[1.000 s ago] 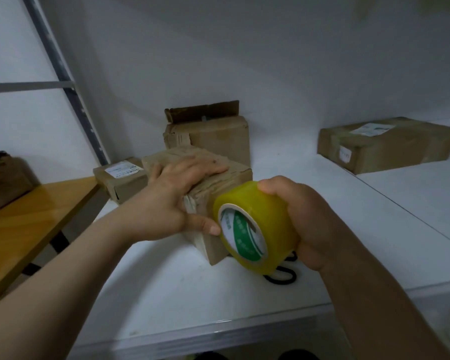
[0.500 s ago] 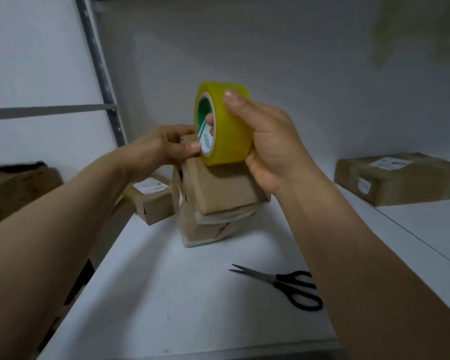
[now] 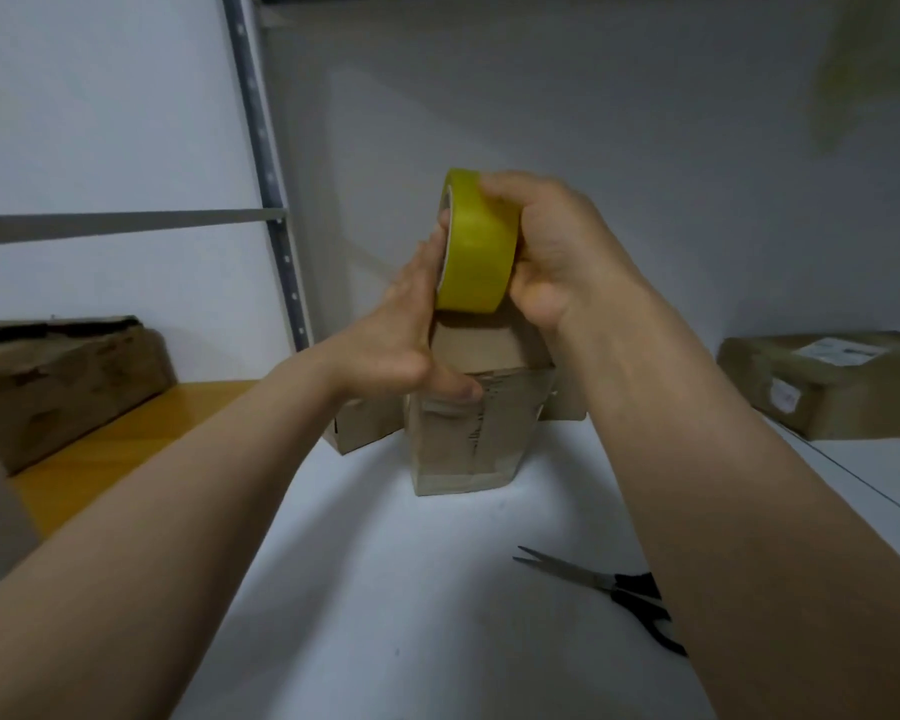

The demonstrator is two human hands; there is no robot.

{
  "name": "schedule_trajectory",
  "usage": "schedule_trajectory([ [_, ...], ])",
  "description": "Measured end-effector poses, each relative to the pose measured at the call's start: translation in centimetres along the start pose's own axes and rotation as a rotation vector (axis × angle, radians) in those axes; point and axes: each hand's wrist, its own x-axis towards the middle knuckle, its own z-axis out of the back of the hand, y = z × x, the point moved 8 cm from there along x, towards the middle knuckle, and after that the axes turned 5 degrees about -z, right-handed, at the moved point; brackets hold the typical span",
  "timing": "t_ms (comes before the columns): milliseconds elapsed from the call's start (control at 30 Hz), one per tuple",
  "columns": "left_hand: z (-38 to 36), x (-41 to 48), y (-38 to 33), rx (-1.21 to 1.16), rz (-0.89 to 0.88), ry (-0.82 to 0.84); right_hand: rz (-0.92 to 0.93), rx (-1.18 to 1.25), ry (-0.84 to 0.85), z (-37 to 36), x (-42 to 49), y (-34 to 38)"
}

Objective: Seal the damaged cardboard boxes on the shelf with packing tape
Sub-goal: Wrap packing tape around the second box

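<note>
tape roll (image 3: 476, 246) gripped by right hand (image 3: 557, 252) above box (image 3: 468, 433).

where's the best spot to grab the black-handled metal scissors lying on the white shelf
Take the black-handled metal scissors by the black plastic handle loops, coming from above on their right. They lie flat on the white shelf, pointed blades aimed left, so the loops are the blunt, thick end, though the right forearm partly hides them.

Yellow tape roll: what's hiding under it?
A brown cardboard box stands on the white shelf below the tape roll. The left hand and right hand hide much of its top.
</note>
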Motion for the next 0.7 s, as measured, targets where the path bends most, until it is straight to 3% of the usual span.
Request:
schedule_trajectory([
  [200, 1.1, -1.6, 1.1, -0.142, 0.030, -0.095, -0.109, 0.007, 0.043, 0.2, -2.3, -0.3],
  [700, 0.4, 0.1, 0.9, -0.192, 0.051, -0.042, -0.075, -0.048, 0.010, 3.1, -7.4, -0.4],
])
